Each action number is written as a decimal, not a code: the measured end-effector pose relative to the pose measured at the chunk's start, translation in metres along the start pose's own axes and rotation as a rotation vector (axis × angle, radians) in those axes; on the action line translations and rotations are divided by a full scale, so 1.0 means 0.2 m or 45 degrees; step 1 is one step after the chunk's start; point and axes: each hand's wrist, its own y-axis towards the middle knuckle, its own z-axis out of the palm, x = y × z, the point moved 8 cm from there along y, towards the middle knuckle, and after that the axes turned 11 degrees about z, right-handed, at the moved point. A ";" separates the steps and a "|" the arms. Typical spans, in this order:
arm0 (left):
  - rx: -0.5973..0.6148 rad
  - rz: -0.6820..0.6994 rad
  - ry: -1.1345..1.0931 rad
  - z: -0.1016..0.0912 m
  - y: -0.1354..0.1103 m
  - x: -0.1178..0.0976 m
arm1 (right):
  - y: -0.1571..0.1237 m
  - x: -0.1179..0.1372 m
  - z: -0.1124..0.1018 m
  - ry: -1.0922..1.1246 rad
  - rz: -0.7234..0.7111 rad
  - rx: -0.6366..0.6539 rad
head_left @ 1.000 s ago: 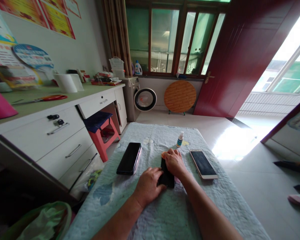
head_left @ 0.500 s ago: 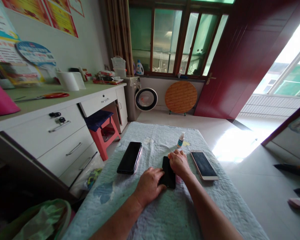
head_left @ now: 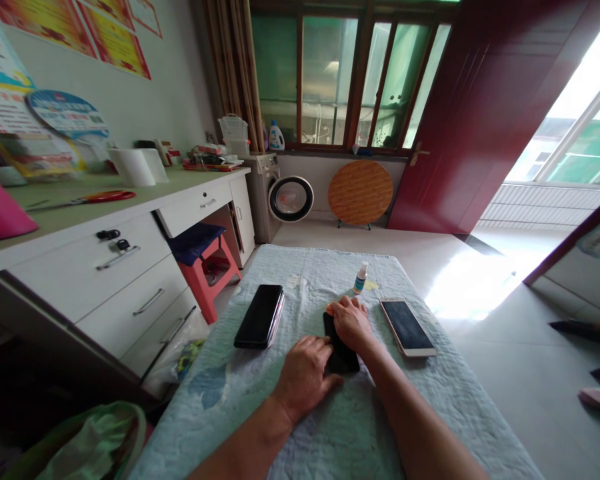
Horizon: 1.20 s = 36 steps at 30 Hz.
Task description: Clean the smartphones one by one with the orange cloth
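Centre frame: left hand (head_left: pixel 307 370) clasps the black smartphone (head_left: pixel 342 359) at its lower corner, right hand (head_left: pixel 349 322) pressed flat on its upper end, apparently mid-wipe; further strokes need a steady hold.

Pale quilted cloth (head_left: pixel 340 427) covers the table. On it: dark phone (head_left: pixel 259 325) far left, gold-edged phone (head_left: pixel 407 327) far right, small dropper bottle (head_left: pixel 361 279) upright near the far edge. Left wall: white desk (head_left: pixel 130 267) with drawers, red-handled scissors (head_left: pixel 93 197) on top, red stool (head_left: pixel 206 263) tucked under. Back wall: washing machine (head_left: pixel 290 199), round wooden tabletop (head_left: pixel 360 193) on edge, dark red door (head_left: pixel 480 113). Green bag (head_left: pixel 90 447) bottom left.
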 end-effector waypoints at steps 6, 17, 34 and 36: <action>0.035 -0.003 0.019 0.05 0.00 0.01 | 0.01 -0.07 -0.01 -0.033 0.127 -0.044; 0.061 0.058 -0.079 0.04 0.01 -0.02 | -0.02 0.09 0.03 0.101 -0.096 0.085; 0.068 0.046 -0.074 0.04 0.00 0.03 | -0.05 -0.11 -0.03 0.005 -0.036 0.175; 0.091 0.057 -0.102 0.04 0.00 0.04 | -0.08 -0.10 -0.03 0.038 -0.057 0.237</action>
